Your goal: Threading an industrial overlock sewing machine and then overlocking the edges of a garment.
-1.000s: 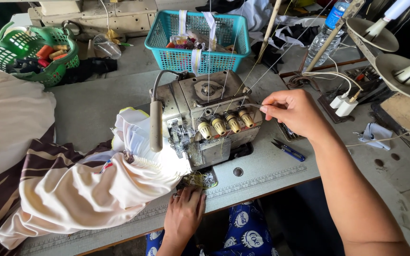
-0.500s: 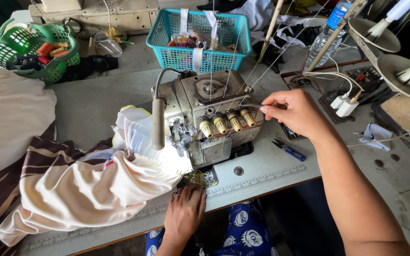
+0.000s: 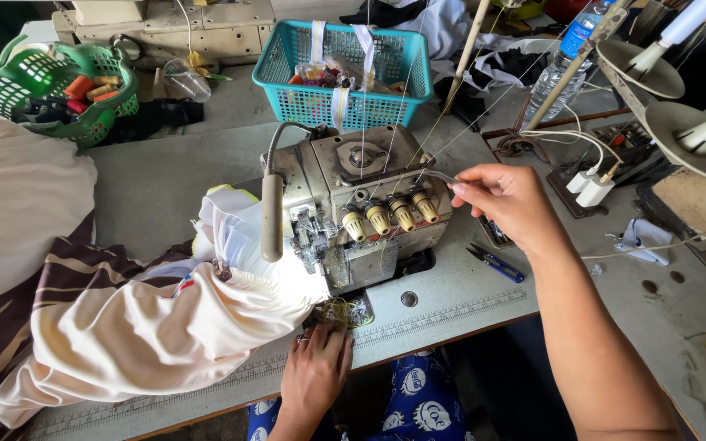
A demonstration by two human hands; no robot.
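Observation:
An old grey overlock sewing machine (image 3: 361,204) stands mid-table with several cream tension knobs (image 3: 390,216) on its front. My right hand (image 3: 508,200) is at its right side, fingertips pinched on a thin thread by the metal thread guide (image 3: 439,174). My left hand (image 3: 316,371) rests palm down at the table's front edge, just below a tangle of thread scraps (image 3: 338,310) under the machine. White and cream cloth (image 3: 165,318) is bunched against the machine's left side.
A teal basket (image 3: 345,69) of spools sits behind the machine, a green basket (image 3: 55,90) at the far left. Blue-handled snips (image 3: 493,263) lie right of the machine. Thread cones on stands (image 3: 655,61), a water bottle (image 3: 569,53) and chargers (image 3: 590,184) crowd the right.
My right hand has shifted slightly along the thread at the machine's right side. My left hand stays at the table's front edge.

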